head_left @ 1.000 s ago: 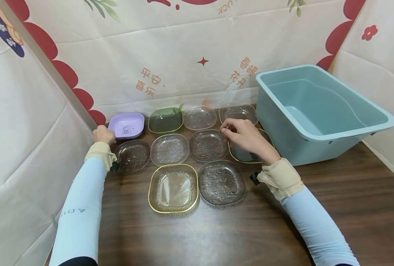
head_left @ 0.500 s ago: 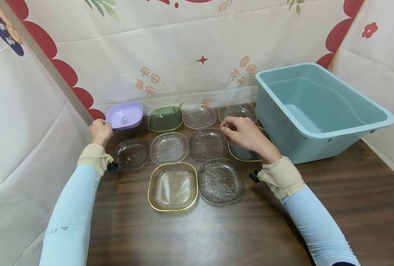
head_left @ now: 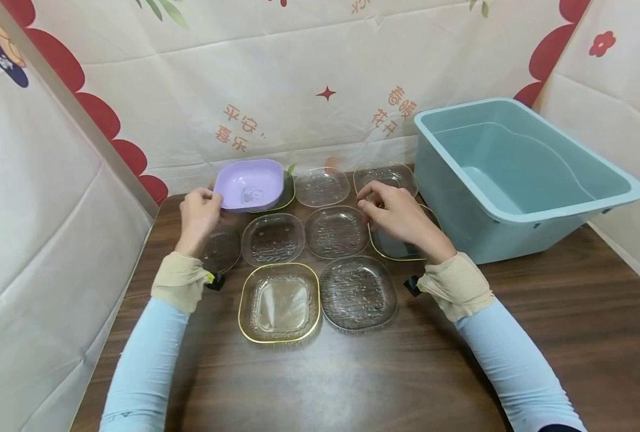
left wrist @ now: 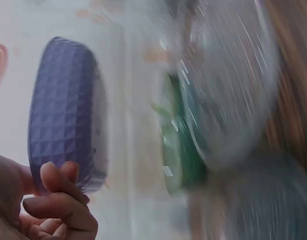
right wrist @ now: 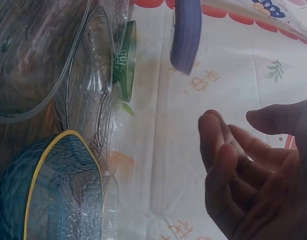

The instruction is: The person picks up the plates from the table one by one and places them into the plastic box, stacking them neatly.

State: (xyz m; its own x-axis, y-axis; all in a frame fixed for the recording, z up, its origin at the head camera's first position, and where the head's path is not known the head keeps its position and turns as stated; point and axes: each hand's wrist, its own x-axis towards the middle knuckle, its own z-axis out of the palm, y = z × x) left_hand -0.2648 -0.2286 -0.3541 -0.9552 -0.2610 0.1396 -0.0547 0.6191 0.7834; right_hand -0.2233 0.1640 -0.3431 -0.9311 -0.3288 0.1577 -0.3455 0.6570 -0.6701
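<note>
A person's left hand (head_left: 200,217) is pinching the left edge of a purple bowl (head_left: 248,186) between thumb and fingers, holding it above the far left of the bench (head_left: 309,384). The left wrist view is showing the bowl's outside, covered in raised diamond shapes. The right hand (head_left: 398,219) is hovering right of centre, free, its fingers curving loosely with a gap between thumb and fingertips. Both arms are wearing light blue sleeves (head_left: 501,348) and beige wristbands (head_left: 456,288).

Below the right hand, a gold-rimmed blue dish (head_left: 392,245) is sitting, partly hidden. To its left, three clear dishes (head_left: 337,232) are continuing the middle row, the leftmost partly covered by the left hand. In the far row, a gold-rimmed green dish (head_left: 288,193) is showing partly from under the raised bowl, apart from it, and two more see-through dishes (head_left: 322,187) are lying to its right. Nearest the person, a gold-rimmed amber dish (head_left: 280,305) is resting just left of a smoky dish (head_left: 358,294).

On the right, a large pale teal tub (head_left: 455,216) is standing. A white cloth (head_left: 298,78) with red and orange print is hanging behind everything.
</note>
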